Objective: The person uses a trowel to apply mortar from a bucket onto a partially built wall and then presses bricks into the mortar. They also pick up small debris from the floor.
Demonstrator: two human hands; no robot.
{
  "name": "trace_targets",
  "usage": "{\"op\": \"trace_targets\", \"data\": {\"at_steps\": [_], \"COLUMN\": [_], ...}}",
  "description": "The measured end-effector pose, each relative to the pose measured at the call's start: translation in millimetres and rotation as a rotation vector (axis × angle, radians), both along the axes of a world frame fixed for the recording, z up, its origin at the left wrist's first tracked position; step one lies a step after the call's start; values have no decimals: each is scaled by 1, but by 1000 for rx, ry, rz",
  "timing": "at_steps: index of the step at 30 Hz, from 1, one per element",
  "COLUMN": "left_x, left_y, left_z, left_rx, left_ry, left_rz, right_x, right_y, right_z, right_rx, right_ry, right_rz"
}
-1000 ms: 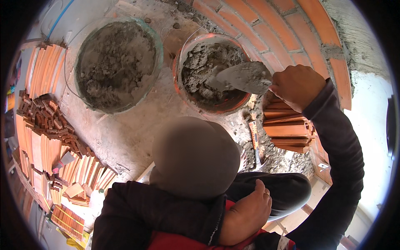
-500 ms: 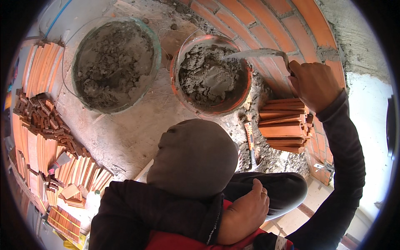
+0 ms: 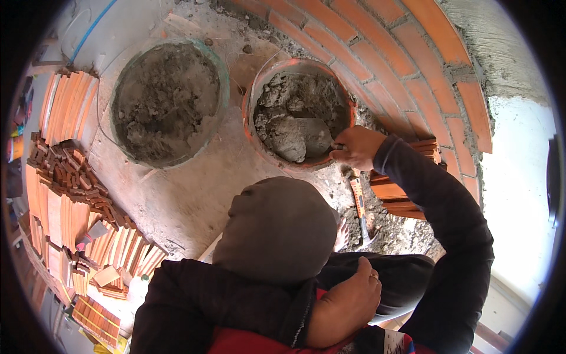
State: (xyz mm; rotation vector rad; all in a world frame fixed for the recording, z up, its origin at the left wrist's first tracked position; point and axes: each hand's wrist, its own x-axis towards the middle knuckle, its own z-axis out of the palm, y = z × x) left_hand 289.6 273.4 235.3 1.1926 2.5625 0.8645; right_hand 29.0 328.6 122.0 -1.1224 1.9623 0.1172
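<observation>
My right hand is closed around the handle of a trowel. The trowel's blade lies in the wet grey mortar inside an orange-rimmed bucket. A lump of mortar sits against the blade's left side. My left hand rests across my body beside my dark-trousered leg. Its fingers are loosely extended, partly hidden, with a ring on one, and no object shows in it. A hammer with an orange-and-black handle lies on the ground below the bucket.
A greenish tub of mortar stands left of the bucket. A brick wall curves along the right. Thin bricks are stacked under my right forearm; more brick stacks line the left. A grey cloth-covered rounded form fills the centre foreground.
My right hand has moved left and down from beside the wall to the bucket's rim. The trowel blade has gone into the mortar. My left hand has stayed put.
</observation>
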Motion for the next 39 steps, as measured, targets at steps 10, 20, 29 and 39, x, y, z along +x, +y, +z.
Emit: {"op": "trace_targets", "data": {"at_steps": [10,20,29,39], "left_x": [-3,-4,-5,-3], "left_y": [-4,7,8,-12], "left_z": [0,0,4,6], "left_rx": [-41,-66,-54,-12], "left_ry": [22,-22,11,1], "left_rz": [15,-48,-60,-29], "right_x": [-17,15,-32,-31], "right_y": [40,48,-1,38], "right_z": [22,55,57,122], "right_rx": [-179,-359,230,-25], "right_ry": [-107,366,311,569], "right_rz": [-212,-107,149,48]}}
